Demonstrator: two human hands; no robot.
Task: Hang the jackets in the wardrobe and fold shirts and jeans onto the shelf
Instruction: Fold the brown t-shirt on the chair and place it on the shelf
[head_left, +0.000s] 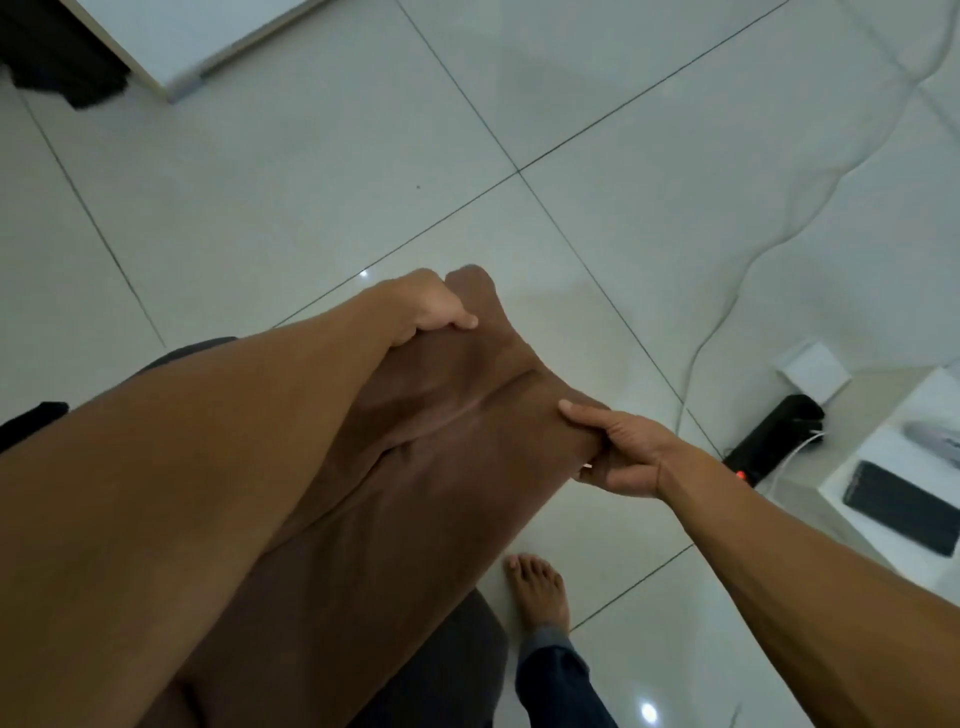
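A brown garment (447, 436) hangs in front of me over the tiled floor, draped down toward my body. My left hand (431, 312) grips its upper edge, thumb lying over the cloth. My right hand (618, 452) pinches the garment's right edge, thumb on top and fingers curled beneath. Which kind of garment it is cannot be told. A dark garment (62, 57) hangs at the open white wardrobe (171, 52) at top left.
White floor tiles (260, 197) stretch ahead. A white cable (810, 218) snakes across the floor on the right to a black power strip (774, 436). A low white table (883, 467) carries a black phone (904, 514). My bare foot (537, 587) stands below.
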